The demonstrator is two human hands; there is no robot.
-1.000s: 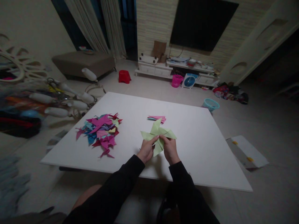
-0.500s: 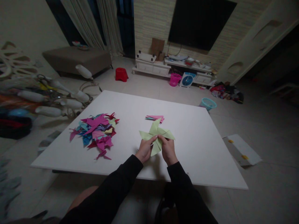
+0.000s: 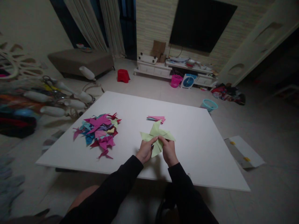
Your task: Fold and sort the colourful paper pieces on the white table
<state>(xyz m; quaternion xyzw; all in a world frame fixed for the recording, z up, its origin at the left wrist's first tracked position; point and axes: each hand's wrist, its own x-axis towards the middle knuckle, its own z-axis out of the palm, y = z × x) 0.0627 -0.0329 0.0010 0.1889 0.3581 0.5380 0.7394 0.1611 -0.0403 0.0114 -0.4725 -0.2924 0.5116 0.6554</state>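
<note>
Near edge: two black sleeves (image 3: pixel 122 179) reach in over the bench (image 3: pixel 201 140); left hand (image 3: pixel 145 151) and right hand (image 3: pixel 169 151) both on one green pinwheel (image 3: pixel 154 130), held over the near half of the bench, four blades spread; left fingers pinched on it, thumb on top by the centre; right fingers likewise pinched, thumb tip close beside the left one (the fingers underneath are mostly hidden, so can't tell their exact grip).

Left of the hands, well apart: paper pile (image 3: pixel 101 123), loose heap of folded pieces, mostly pink, blue, red and purple; one small pink crane (image 3: pixel 105 154) at its near end; just beyond the pinwheel's far blade, a few pink and teal strips (image 3: pixel 158 118) lie stacked on the bench.

Off the bench: white panel (image 3: pixel 246 152) with yellow spots on the floor to the right; lamp (image 3: pixel 87 73) at left, several white shades; teal basket (image 3: pixel 209 105) near the far right corner; farther, red stool (image 3: pixel 123 76), pink bucket (image 3: pixel 176 81) and blue fan (image 3: pixel 188 81) in front of the white cabinet (image 3: pixel 154 69); TV (image 3: pixel 202 25) on the wall above.
</note>
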